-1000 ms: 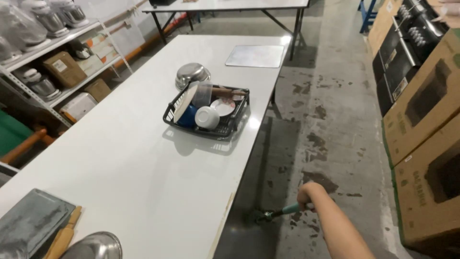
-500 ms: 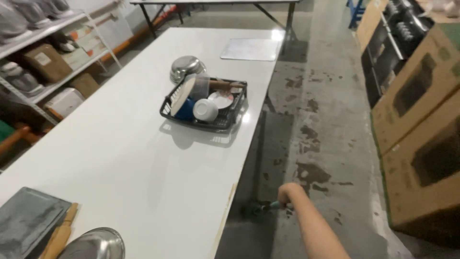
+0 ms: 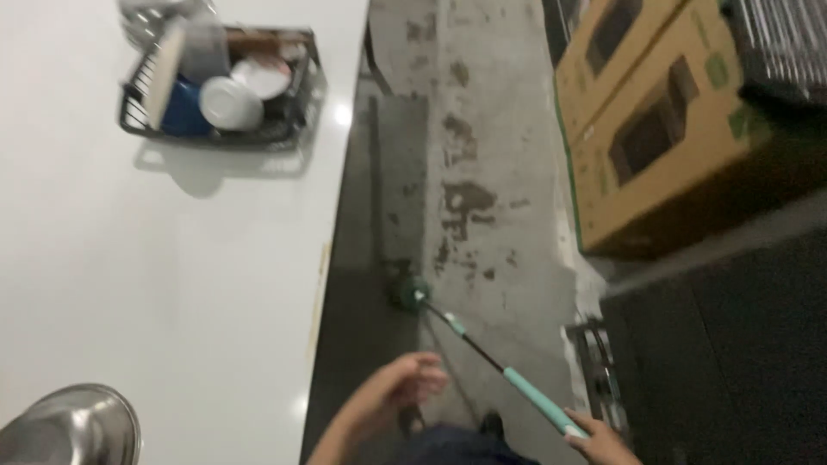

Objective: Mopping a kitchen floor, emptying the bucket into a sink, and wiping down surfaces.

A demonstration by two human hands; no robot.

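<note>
The right hand (image 3: 599, 439) sits at the bottom edge of the view, fingers wrapped around the near end of a mop (image 3: 482, 353), on its teal grip. From that hand the mop's long axis runs up and to the left, slanting away from the person: teal grip first, then a thin dark shaft with a short teal band, then the round green head (image 3: 410, 294) resting on the concrete floor (image 3: 482, 129). The head points toward the table's near edge and lies just beside it, in the shadow the table throws.

The left hand (image 3: 405, 386) hangs loosely half-open, holding nothing, to the left of the shaft and apart from it, a little nearer the person than the mop head. It hovers over the floor, close beside the table's edge.

Left of both hands spreads the white table (image 3: 172, 275), its long edge running straight away from the person. Far up the table from the left hand stands a dark wire rack (image 3: 293, 129) with plates and cups. A steel bowl (image 3: 73, 426) shows at the table's near corner, well left of the left hand.

Right of the right hand lies a dark mat (image 3: 732, 344), and just beside that hand a small metal frame (image 3: 599, 366) stands on the floor. Beyond these, cardboard boxes (image 3: 672, 129) line the right side. Between table edge and boxes a lane of stained floor runs ahead of the mop head.
</note>
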